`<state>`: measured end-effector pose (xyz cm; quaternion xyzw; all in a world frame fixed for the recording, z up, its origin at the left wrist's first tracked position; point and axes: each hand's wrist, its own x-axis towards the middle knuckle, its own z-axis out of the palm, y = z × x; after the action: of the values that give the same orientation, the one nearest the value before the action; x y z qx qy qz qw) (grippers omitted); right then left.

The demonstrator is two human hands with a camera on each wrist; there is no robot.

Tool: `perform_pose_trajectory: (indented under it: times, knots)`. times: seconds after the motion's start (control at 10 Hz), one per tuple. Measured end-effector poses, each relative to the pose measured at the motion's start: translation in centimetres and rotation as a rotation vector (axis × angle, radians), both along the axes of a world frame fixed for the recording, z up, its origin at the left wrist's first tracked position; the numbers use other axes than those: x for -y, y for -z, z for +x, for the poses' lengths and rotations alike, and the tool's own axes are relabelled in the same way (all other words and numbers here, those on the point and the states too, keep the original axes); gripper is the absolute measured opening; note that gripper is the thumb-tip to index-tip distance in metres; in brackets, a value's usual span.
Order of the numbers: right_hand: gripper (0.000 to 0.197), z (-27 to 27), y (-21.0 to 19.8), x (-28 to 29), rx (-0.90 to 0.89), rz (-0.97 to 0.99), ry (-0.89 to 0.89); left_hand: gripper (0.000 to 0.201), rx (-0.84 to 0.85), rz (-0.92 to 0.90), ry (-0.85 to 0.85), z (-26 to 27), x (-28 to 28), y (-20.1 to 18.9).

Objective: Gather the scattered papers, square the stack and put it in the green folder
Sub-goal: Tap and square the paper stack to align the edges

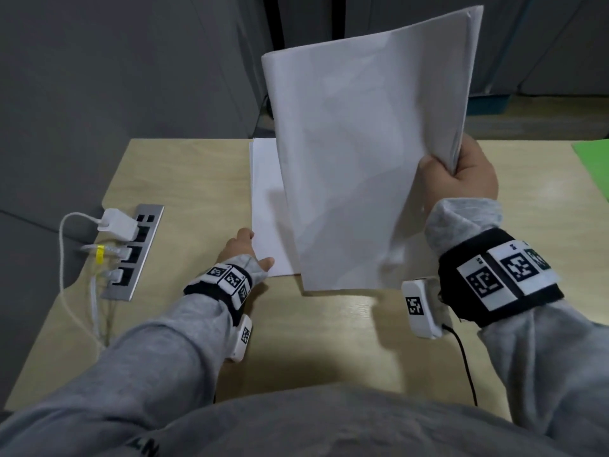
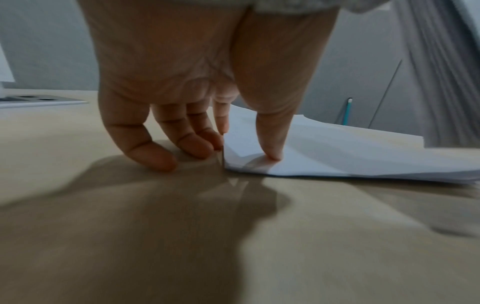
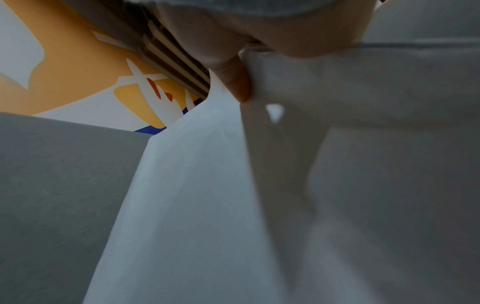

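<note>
While the right hand (image 1: 461, 179) grips a raised bundle of white papers (image 1: 365, 153) by its right edge, thumb in front and fingers behind, the left hand (image 1: 245, 250) reaches to the sheets lying flat on the tabletop (image 1: 329, 341). Those flat sheets (image 1: 267, 206) lie at the far middle of the tabletop, partly hidden behind the raised bundle, whose lower edge hangs just above the wood. A metal socket strip (image 1: 133, 252) is set into the left part of the tabletop, with a white charger (image 1: 117, 224) and white cables plugged in, near the left hand. The green folder (image 1: 593, 169) shows only as a corner at the far right edge, well apart from both hands.

The left wrist view shows what the head view cannot: the thumb (image 2: 270, 135) presses down on the near corner of the flat sheets (image 2: 337, 156), the index finger touches their edge, and the other fingers (image 2: 155, 152), loosely bent, rest on bare wood beside it. The right wrist view shows a finger (image 3: 236, 82) clamped against the bundle (image 3: 363, 164), with one sheet splaying away on the left.

Bare wood lies in front of the body, between the two forearms.
</note>
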<state>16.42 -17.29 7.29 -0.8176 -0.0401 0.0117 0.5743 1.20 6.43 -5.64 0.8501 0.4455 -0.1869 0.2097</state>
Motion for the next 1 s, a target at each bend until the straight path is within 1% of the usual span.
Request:
perform_pose_trajectory:
  times: [0.1, 0.2, 0.3, 0.4, 0.5, 0.6, 0.7, 0.8, 0.9, 1.0]
  knots:
    - [0.017, -0.8, 0.0, -0.1, -0.089, -0.018, -0.045, 0.072, -0.029, -0.031, 0.022, -2.5, 1.1, -0.4]
    - [0.022, -1.5, 0.8, -0.3, -0.21, -0.022, -0.08, 0.069, -0.124, -0.072, 0.069, -4.5, 2.4, -1.1]
    - [0.029, -2.3, 2.5, -0.6, -0.306, -0.13, -0.122, 0.053, -0.2, -0.124, 0.124, -6.1, 3.2, -1.5]
    - [0.032, -2.9, 4.6, -0.9, -0.407, -0.156, -0.15, 0.045, -0.235, -0.182, 0.168, -8.0, 4.1, -1.4]
    - [0.034, -3.0, 6.2, -1.7, -0.5, -0.209, -0.245, 0.038, -0.168, -0.118, 0.187, -9.4, 4.5, -1.5]
    - [0.042, -3.5, 6.9, -2.8, -0.579, -0.242, -0.324, 0.026, -0.156, -0.075, 0.193, -8.9, 4.1, -2.6]
    - [0.046, -4.0, 7.6, -3.3, -0.619, -0.233, -0.241, 0.029, -0.07, -0.046, 0.08, -7.3, 3.3, -3.1]
    - [0.037, -4.0, 8.7, -4.3, -0.634, -0.371, -0.267, 0.04, -0.013, -0.123, -0.021, -4.7, 2.5, -2.7]
    - [0.048, -2.7, 11.2, -5.0, -0.708, -0.162, -0.068, 0.044, -0.023, -0.141, -0.064, -2.8, 2.1, -2.6]
    - [0.054, -2.1, 12.6, -4.6, -0.653, -0.268, 0.011, 0.049, -0.033, -0.116, -0.131, -1.1, 1.9, -1.9]
